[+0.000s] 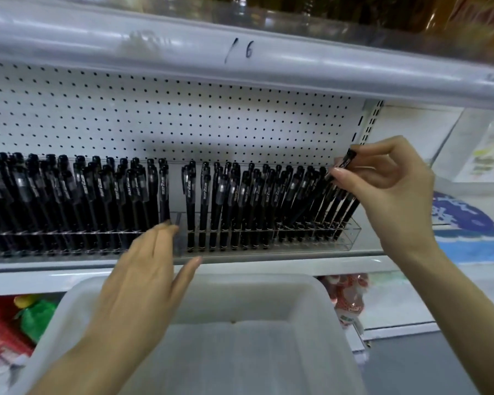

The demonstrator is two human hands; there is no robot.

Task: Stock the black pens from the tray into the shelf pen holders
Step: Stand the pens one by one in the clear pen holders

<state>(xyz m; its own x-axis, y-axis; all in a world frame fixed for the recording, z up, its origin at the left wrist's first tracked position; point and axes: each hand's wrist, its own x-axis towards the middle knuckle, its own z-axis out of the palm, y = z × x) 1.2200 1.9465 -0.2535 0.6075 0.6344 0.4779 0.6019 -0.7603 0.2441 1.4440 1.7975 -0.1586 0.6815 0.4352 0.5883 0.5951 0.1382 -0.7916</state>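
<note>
Tray sits below the shelf's front edge. Over it the left hand, fingers straight, touches the holders where they meet. At the right holder's right end, the right hand pinches one pen beside the standing pens.

We hold our left grip flat, fingers straight and thumb splayed, while our right grip, raised higher, pinches a black pen between thumb and fingertips.
</note>
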